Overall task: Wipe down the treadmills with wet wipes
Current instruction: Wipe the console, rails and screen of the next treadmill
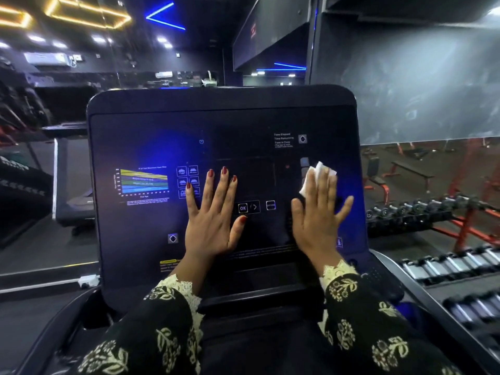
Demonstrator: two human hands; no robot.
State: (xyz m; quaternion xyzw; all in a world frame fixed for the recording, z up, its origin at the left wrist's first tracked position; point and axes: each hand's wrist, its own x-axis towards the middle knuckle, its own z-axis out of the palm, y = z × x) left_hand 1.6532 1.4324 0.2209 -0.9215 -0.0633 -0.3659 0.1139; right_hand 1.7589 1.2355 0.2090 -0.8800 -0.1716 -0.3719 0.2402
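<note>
The treadmill console (151,125) fills the middle of the frame, its dark panel tilted up. The left hand (213,220) is laid flat on the panel at centre, with fingers straight and spread wide and nothing held. Its thumb tip is seen just beside the lit OK button (242,208). The right hand (316,220) is placed right of centre, fingers extended and fanned — the white wet wipe (318,171) is pressed against the panel under them, its crumpled edge showing above and to the left. A coloured chart (143,182) is displayed at the panel's left. Both wrists are covered by black floral sleeves (167,320) with lace cuffs. Dumbbells (422,212) are racked at the right edge of the frame — apart from the console.
</note>
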